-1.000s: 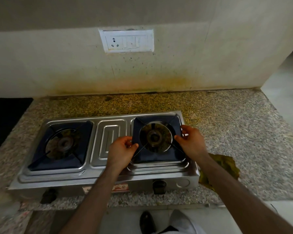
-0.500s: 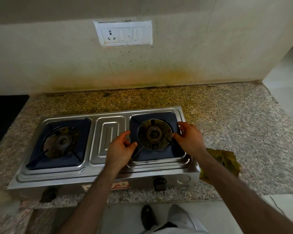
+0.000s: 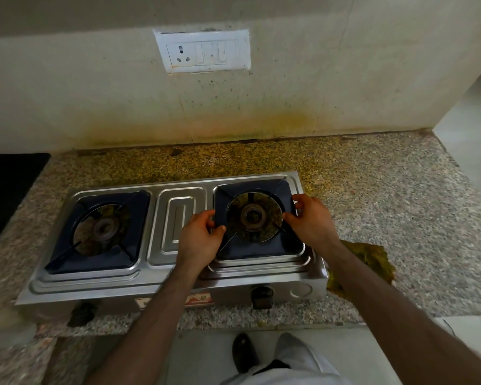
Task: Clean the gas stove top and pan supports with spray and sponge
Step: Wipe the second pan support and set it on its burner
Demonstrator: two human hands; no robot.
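A steel two-burner gas stove point(image 3: 178, 284) stands on a speckled granite counter. Each burner has a dark blue square pan support. My left hand point(image 3: 199, 237) grips the left edge of the right pan support point(image 3: 261, 248). My right hand point(image 3: 311, 220) grips that support's right edge. The burner point(image 3: 252, 217) inside it looks grimy. The left pan support point(image 3: 114, 257) sits untouched on its burner. No spray bottle or sponge shows in the head view.
A crumpled yellow-green cloth point(image 3: 370, 259) lies on the counter point(image 3: 400, 207) right of the stove, partly behind my right forearm. A switch and socket plate point(image 3: 203, 51) is on the stained wall. Two black knobs point(image 3: 261, 297) face me. A black surface point(image 3: 9, 187) sits far left.
Both hands stay on the right pan support, and its right side seems slightly raised from the stove top. The head view has shifted a little, and the stove now sits lower in it.
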